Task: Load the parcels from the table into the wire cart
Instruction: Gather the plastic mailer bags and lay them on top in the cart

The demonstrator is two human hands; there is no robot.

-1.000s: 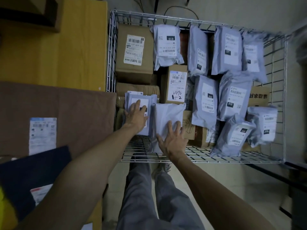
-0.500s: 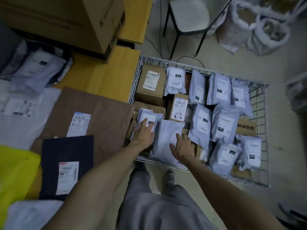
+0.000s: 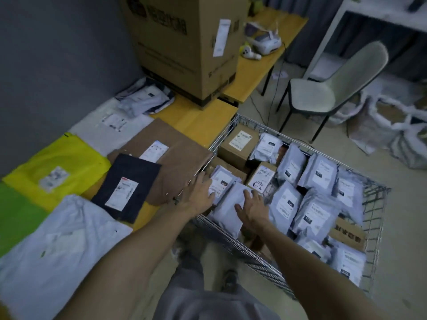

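Plain grey mailer (image 3: 227,207) stood on edge in near-left corner of wire cart (image 3: 376,215). Right hand (image 3: 251,209) lay flat against it, fingers spread, gripping nothing. Left hand (image 3: 198,192), likewise unclenched, pressed labelled mailer (image 3: 221,179) alongside, likely packing both upright to save room. Soft crinkled plastic pouches (image 3: 318,174) and stiff cardboard boxes (image 3: 238,144) filled cart. Left of cart, black mailer (image 3: 127,188) and brown mailer (image 3: 180,162) waited on yellow surface (image 3: 196,116).

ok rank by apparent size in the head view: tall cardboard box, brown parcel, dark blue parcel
1. tall cardboard box, cut off at the top edge
2. brown parcel, partly covered
3. dark blue parcel, smallest though nearest
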